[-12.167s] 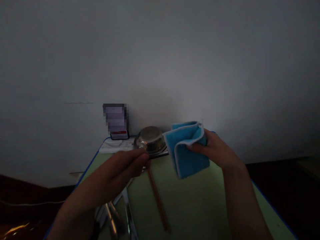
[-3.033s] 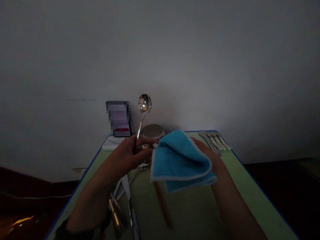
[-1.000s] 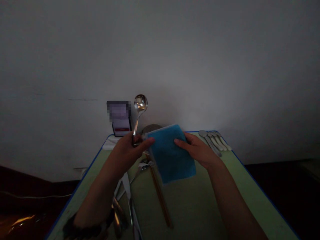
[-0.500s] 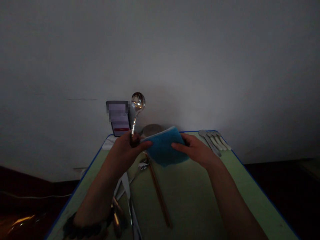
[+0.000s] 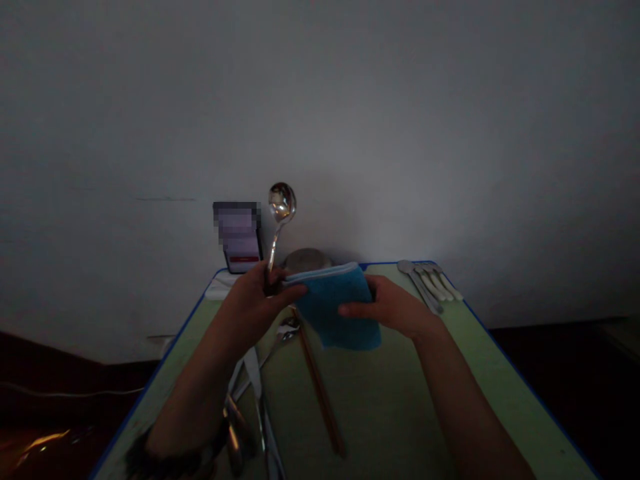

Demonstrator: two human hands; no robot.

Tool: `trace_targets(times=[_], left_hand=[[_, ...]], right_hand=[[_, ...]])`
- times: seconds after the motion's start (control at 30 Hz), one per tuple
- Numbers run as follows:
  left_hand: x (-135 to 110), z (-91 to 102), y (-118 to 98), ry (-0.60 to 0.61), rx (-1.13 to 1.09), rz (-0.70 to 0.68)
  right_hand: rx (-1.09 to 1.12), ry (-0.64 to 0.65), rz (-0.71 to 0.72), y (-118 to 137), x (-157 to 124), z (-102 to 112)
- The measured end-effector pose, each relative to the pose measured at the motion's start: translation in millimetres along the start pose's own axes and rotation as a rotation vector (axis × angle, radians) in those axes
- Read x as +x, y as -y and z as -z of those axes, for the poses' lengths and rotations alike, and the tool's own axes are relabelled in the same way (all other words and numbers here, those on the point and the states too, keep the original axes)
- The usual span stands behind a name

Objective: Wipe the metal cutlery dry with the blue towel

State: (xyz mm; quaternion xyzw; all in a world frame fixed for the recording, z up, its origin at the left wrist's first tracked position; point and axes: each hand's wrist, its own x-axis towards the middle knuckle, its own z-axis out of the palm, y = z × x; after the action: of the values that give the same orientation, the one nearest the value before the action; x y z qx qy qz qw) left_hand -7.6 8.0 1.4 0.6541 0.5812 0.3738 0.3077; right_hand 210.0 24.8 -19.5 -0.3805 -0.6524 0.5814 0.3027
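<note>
My left hand [image 5: 255,303] is closed round the handle of a shiny metal spoon [image 5: 281,207], which stands upright with its round bowl at the top. My right hand [image 5: 395,308] grips a folded blue cloth [image 5: 336,308] with a pale edge. One corner of the cloth reaches my left fingers and the lower part of the spoon's handle, which is hidden there. Both hands hover over the far half of a green table [image 5: 400,407].
Several pieces of metal cutlery [image 5: 250,400] lie under my left forearm, and wooden chopsticks [image 5: 320,393] lie beside them. A steel bowl [image 5: 306,259], a white power strip [image 5: 217,288] and a phone [image 5: 240,240] stand at the far edge. Several spoons [image 5: 430,280] lie far right.
The cloth has turned from hanging flat to a fold held level against my left hand. The spoon has shifted slightly right and stays upright.
</note>
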Motion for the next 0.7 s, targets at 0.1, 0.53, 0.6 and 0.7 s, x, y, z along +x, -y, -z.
trace_targets(times=[0.1, 0.53, 0.6, 0.7], left_hand=[[-0.6, 1.2, -1.0, 0.034, -0.018, 0.003], [-2.0, 2.9, -2.6, 0.052, 0.043, -0.060], [-1.8, 2.7, -2.6, 0.047, 0.054, -0.066], [-1.3, 2.7, -1.9, 0.048, 0.042, -0.059]], right_hand=[[0.018, 0.006, 0.003, -1.3, 0.0, -0.4], [0.061, -0.095, 0.080, 1.8, 2.3, -0.6], [0.083, -0.114, 0.085, 1.9, 2.1, -0.7], [0.120, -0.139, 0.086, 2.3, 1.8, -0.4]])
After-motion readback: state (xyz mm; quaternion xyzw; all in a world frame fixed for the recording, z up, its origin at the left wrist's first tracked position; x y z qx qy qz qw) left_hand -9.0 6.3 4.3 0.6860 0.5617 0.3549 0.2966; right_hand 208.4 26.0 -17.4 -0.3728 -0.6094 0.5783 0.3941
